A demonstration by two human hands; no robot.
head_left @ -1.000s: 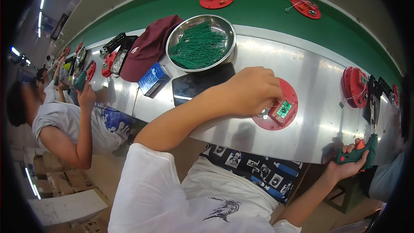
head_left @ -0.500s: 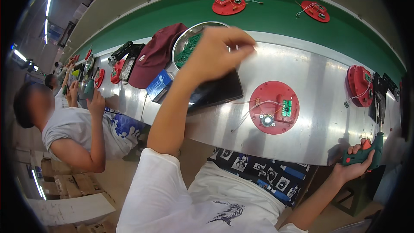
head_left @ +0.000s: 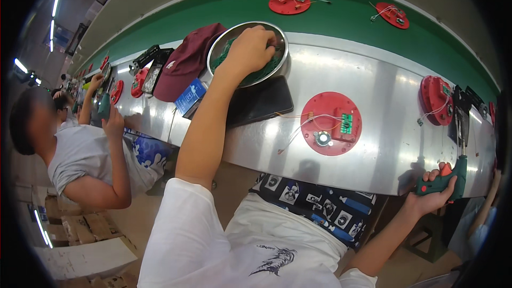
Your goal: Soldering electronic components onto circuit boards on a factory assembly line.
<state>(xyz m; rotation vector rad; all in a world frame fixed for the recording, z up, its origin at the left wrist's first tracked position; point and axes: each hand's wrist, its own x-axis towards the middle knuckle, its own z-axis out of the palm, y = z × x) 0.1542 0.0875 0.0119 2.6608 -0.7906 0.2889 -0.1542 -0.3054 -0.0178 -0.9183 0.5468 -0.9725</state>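
My left hand (head_left: 252,49) is inside a round metal bowl (head_left: 286,56) of thin green pieces like short wires. Its fingers are curled, with the tips hidden, and whatever they may hold cannot be made out. At the right front edge of the table, my right hand (head_left: 434,194) grips a green electric screwdriver (head_left: 457,181) with a red switch, its shaft pointing away from me. Between my hands lies a round red plastic plate (head_left: 324,145) carrying a green circuit board (head_left: 346,123), a small round silver part and loose thin wires.
Next to the bowl are a maroon cap (head_left: 184,66), a blue box (head_left: 190,97) and a dark flat tablet-like device (head_left: 261,102). More red plates (head_left: 436,101) are stacked at right; others (head_left: 289,2) lie on the green strip behind. A co-worker (head_left: 88,162) sits at left.
My left hand has moved from above the table down into the bowl. My right hand still holds the screwdriver. The whole view has shifted slightly.
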